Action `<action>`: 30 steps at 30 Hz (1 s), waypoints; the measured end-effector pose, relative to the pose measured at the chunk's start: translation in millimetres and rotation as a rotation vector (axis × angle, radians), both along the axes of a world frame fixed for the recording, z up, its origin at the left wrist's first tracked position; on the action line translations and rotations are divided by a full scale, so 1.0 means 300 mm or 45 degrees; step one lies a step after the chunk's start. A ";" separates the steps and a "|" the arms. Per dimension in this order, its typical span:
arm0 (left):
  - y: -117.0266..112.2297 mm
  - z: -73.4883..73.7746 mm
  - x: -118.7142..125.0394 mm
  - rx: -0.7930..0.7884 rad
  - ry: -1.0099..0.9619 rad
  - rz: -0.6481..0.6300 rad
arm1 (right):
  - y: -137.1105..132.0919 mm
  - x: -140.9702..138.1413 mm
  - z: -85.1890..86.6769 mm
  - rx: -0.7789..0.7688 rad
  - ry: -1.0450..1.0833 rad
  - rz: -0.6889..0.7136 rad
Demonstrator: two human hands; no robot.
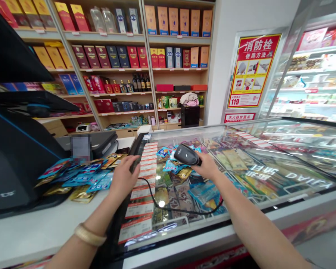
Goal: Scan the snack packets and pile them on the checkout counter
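My right hand [208, 168] is closed round the handle of a black barcode scanner [186, 154], held above the glass lid of a chest freezer [268, 175]. Its black cable [182, 210] loops across the glass toward the left. My left hand [124, 175] reaches over the freezer's left edge, fingers curled down beside a column of red and white price labels [141, 194]; whether it grips anything is hidden. A pile of blue and gold snack packets [78, 179] lies on the white counter just left of that hand.
A black checkout screen [14, 157] stands at the left, a grey printer [100, 144] behind the packets. Shelves of boxed liquor [114, 56] fill the back wall. A red fire-hydrant poster [252, 71] and an open chiller [310, 67] are at the right.
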State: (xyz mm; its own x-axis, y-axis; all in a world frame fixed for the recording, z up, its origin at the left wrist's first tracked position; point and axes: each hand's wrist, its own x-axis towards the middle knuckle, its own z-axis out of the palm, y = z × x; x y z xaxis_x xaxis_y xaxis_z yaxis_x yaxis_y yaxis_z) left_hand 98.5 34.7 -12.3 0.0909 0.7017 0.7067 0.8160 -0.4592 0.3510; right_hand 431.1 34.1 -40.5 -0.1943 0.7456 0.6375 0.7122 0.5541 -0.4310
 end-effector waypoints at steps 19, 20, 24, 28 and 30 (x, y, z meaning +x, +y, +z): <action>0.076 -0.085 0.329 -1.238 -1.351 -0.189 | 0.004 -0.013 -0.003 -0.004 0.004 0.073; 0.074 -0.079 0.315 -1.275 -1.375 -0.207 | 0.003 -0.014 -0.003 0.002 0.009 0.083; 0.066 -0.045 0.243 -1.406 -1.426 -0.271 | 0.002 -0.014 -0.004 0.022 0.014 0.101; 0.064 -0.027 0.185 -1.353 -1.475 -0.353 | -0.005 -0.016 0.002 0.019 0.005 0.096; 0.070 -0.032 0.176 -1.197 -1.527 -0.372 | -0.012 -0.020 0.007 0.018 0.015 0.108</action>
State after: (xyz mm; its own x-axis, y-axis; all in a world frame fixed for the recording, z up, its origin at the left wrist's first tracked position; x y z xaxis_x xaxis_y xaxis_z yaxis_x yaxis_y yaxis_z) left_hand 151.3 55.7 -21.9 0.0220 0.9782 -0.2066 -0.2202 0.2064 0.9534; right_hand 425.2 30.6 -38.3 -0.2485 0.7176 0.6506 0.6575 0.6182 -0.4307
